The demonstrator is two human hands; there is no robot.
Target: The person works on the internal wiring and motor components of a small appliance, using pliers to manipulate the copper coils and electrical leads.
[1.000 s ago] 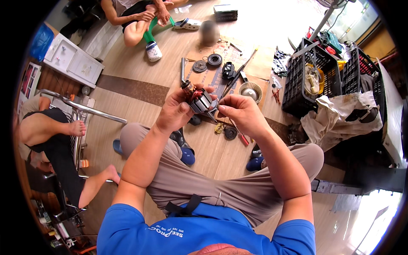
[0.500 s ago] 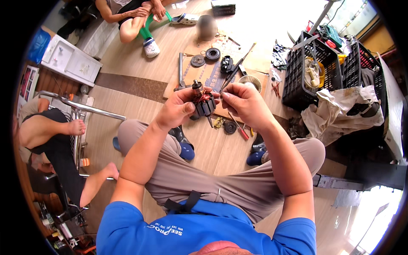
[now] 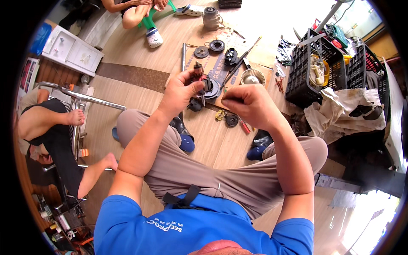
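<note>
My left hand (image 3: 180,94) is closed around a motor armature (image 3: 207,86), its dark core, reddish windings and thin shaft showing past the fingers. The armature is upright, tilted slightly, above a sheet of cardboard (image 3: 187,70). To its right, my right hand (image 3: 247,105) has its fingers pinched together. Whatever lies in that pinch, if anything, is hidden. Beyond the hands lie a pale finned wheel (image 3: 252,77), a black ring (image 3: 217,46), a dark disc (image 3: 202,52) and a black housing part (image 3: 230,56). Closer in are a black round part (image 3: 231,120) and a red-handled screwdriver (image 3: 245,126).
Black plastic crates (image 3: 297,78) with gloves and tools stand at the right, a soiled white cloth (image 3: 344,112) draped beside them. A metal-framed chair (image 3: 91,105) and a barefoot person (image 3: 51,123) are at the left. Another person's clog (image 3: 154,38) rests on the floor farther off.
My left hand has lifted the armature slightly away and turned it. My right hand has drawn apart from it, its fingers curling downward. The view has shifted slightly.
</note>
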